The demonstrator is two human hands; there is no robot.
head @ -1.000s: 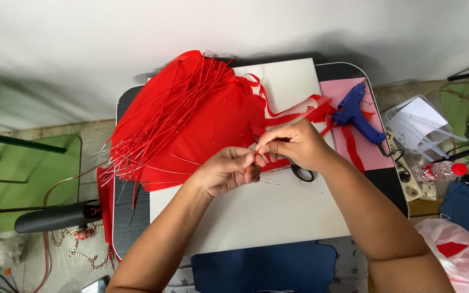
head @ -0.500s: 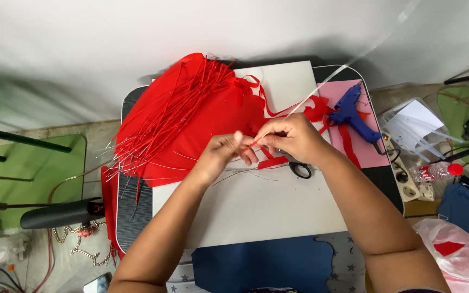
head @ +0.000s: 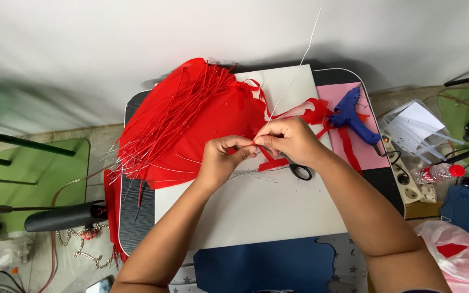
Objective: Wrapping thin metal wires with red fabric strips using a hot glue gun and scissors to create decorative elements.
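Over the middle of the white board (head: 256, 211), the left hand (head: 221, 160) and the right hand (head: 289, 142) meet, fingertips of both pressed together in a pinch on a thin wire (head: 294, 73) that rises far and right out of view, with a red ribbon strip (head: 270, 161) at the pinch. Black scissors (head: 299, 171) lie just beside the right hand. At far left, red-wrapped wires (head: 169, 119) lie on red fabric (head: 218, 116). At right, a blue glue gun (head: 354, 116) rests on pink paper (head: 373, 157). Further right, a clear box (head: 394, 116) holds white sheets and sticks.
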